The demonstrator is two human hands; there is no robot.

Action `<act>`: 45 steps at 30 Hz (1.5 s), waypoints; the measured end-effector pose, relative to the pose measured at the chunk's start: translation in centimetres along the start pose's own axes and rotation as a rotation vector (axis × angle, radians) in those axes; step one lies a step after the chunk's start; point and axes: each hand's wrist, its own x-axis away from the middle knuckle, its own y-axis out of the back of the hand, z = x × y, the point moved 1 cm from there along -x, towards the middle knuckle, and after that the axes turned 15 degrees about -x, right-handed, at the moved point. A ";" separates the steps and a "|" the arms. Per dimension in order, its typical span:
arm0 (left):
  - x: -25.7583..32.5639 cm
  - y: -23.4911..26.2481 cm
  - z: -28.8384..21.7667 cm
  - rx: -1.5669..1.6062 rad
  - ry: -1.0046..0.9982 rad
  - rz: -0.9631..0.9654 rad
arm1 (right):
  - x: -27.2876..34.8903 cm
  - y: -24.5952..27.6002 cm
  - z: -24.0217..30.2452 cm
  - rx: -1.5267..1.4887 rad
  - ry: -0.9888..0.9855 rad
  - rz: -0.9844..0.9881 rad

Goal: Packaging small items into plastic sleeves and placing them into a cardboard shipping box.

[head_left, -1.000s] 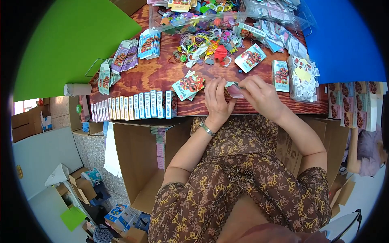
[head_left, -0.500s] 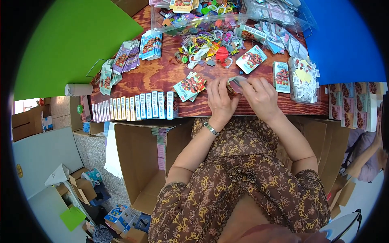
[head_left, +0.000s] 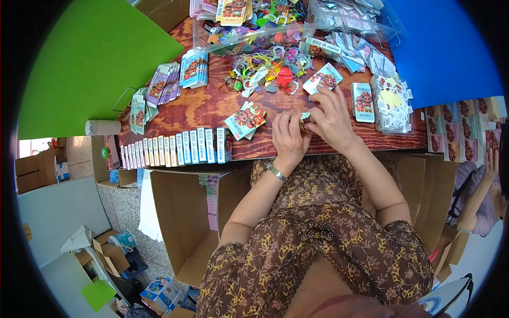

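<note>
My left hand (head_left: 289,135), with a metal watch at its wrist, is closed around a small card box (head_left: 306,116) by the table's front edge. Most of that box is hidden by fingers. At its upper end, the thumb and a bent finger of my right hand (head_left: 333,121) close on the box, while its other fingers stretch toward a flat printed box (head_left: 322,79) just beyond. To the left of my hands lie a few overlapping flat printed boxes (head_left: 245,121). A pale green printed box (head_left: 362,102) lies to the right.
A row of upright small boxes (head_left: 177,147) lines the front left edge. Colourful bands and trinkets (head_left: 268,69) are heaped mid-table before a clear tray (head_left: 238,42). A clear tub of white packets (head_left: 392,103) stands at right. Another person's hand (head_left: 492,159) shows far right.
My right hand has shifted its grip, its outer fingers now stretched farther up over the box beyond. The held box shows less between my hands. The whole view has shifted slightly.
</note>
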 end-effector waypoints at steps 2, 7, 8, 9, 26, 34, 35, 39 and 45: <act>0.1 -0.1 -0.1 0.022 0.014 0.009 | 0.2 -0.2 -0.7 -0.027 0.031 0.006; -0.4 0.1 -0.3 0.028 0.034 0.055 | 0.7 -0.5 -0.8 -0.070 0.038 0.002; -0.5 0.1 -0.2 0.029 0.061 0.074 | 0.8 -0.5 -0.9 -0.027 0.041 -0.015; -0.5 0.1 0.0 0.029 0.089 0.092 | 0.8 -0.5 -0.9 0.016 0.043 -0.032; -0.4 -0.2 0.7 0.174 0.190 0.121 | 0.1 11.7 -14.7 -0.376 -0.702 -0.535; 0.2 -0.3 1.1 0.278 0.213 0.200 | 8.2 15.3 -17.2 0.132 -0.787 -0.312; 0.3 -0.4 1.0 0.311 0.224 0.217 | 9.0 15.4 -17.2 0.224 -0.800 -0.237; 0.5 -0.4 0.8 0.357 0.235 0.259 | 10.6 14.6 -17.3 0.206 -0.840 -0.118; 0.6 -0.5 1.0 0.350 0.227 0.262 | 11.6 13.9 -17.9 0.250 -1.000 -0.137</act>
